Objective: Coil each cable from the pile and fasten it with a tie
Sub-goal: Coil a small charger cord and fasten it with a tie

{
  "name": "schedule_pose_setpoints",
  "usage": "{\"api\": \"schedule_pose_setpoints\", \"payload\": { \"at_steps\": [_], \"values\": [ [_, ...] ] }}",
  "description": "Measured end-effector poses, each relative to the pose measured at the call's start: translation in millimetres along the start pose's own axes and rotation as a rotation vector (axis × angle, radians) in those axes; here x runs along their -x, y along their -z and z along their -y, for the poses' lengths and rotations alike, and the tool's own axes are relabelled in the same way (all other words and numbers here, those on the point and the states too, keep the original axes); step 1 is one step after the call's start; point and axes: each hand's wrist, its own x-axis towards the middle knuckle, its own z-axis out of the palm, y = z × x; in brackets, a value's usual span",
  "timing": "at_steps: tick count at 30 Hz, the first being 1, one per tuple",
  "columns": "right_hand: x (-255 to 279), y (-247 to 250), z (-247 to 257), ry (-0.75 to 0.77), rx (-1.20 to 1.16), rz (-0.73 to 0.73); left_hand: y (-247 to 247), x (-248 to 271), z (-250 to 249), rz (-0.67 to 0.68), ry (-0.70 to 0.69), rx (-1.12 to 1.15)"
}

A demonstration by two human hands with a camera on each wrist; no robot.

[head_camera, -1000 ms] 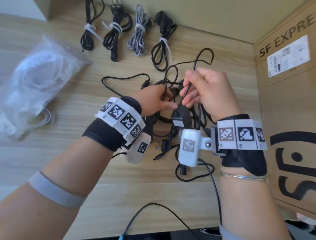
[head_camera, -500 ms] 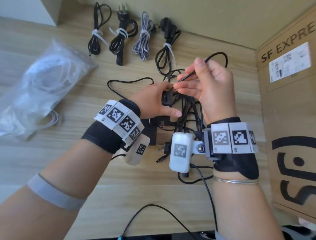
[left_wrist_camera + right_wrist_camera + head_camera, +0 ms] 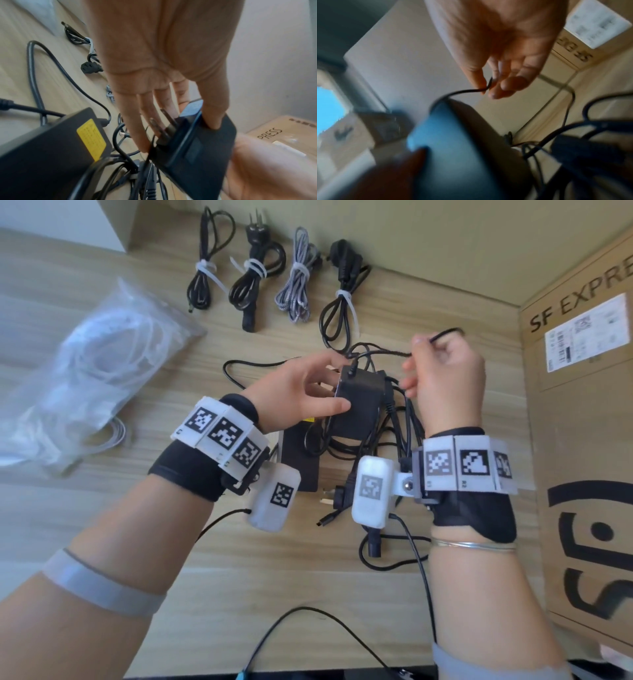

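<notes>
A tangle of black cables (image 3: pixel 387 433) lies on the wooden table between my hands. My left hand (image 3: pixel 308 392) holds a black plug-in power adapter (image 3: pixel 359 402) lifted above the pile, thumb on one face and fingers by its prongs (image 3: pixel 164 121). The adapter (image 3: pixel 197 151) shows up close in the left wrist view. My right hand (image 3: pixel 442 374) pinches the adapter's thin black cord (image 3: pixel 442 335) between thumb and fingers, raised to the right. That cord (image 3: pixel 467 90) runs from the pinch toward the adapter. A larger black power brick (image 3: pixel 51 155) with a yellow label sits beneath.
Several coiled, tied cables (image 3: pixel 270 278) lie in a row at the table's far edge. A clear plastic bag of white ties (image 3: pixel 85 378) rests at the left. A cardboard box (image 3: pixel 582 440) stands along the right side.
My left hand has lifted the black adapter out of the pile. My right hand has drawn the thin cord up and to the right, away from the left hand.
</notes>
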Motion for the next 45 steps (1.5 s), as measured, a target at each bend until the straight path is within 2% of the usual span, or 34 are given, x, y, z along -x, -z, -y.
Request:
{"api": "schedule_pose_setpoints", "payload": {
  "at_steps": [3, 6, 8, 12, 15, 17, 21, 23, 26, 30, 34, 39, 45],
  "values": [
    [1, -3, -10, 0.002, 0.275, 0.052, 1, 0, -6, 0.083, -0.055, 0.109],
    [8, -6, -12, 0.062, 0.181, 0.122, -1, 0, -11, 0.106, -0.088, 0.190],
    [12, -8, -12, 0.118, 0.189, 0.181, 0, 2, -12, 0.074, -0.102, 0.237],
    [13, -12, -17, 0.084, 0.224, 0.303, 3, 4, -11, -0.004, -0.152, 0.338],
    [18, -13, -21, 0.150, 0.341, 0.363, 4, 5, -13, -0.044, -0.167, 0.457],
    [24, -13, -20, 0.136, 0.405, 0.399, 3, 5, -15, -0.079, -0.160, 0.505],
    [34, -11, -11, 0.124, 0.501, 0.511, 4, 1, -14, -0.258, -0.089, 0.431],
    [38, -9, -9, 0.180, 0.497, 0.555, 8, -2, -12, -0.370, -0.049, 0.349],
    [41, -8, -5, 0.295, 0.527, 0.574, 14, -3, -10, -0.425, -0.007, 0.132],
    [41, -3, 8, 0.374, 0.391, 0.527, 18, -1, -5, -0.328, 0.000, -0.231],
    [34, 3, 19, 0.455, 0.273, 0.445, 23, 5, -1, -0.157, -0.001, -0.281],
    [25, 7, 24, 0.505, 0.185, 0.325, 24, 17, -5, 0.066, -0.055, -0.144],
    [16, 6, 22, 0.436, 0.102, 0.338, 27, 23, -19, 0.166, -0.098, 0.164]
  ]
}}
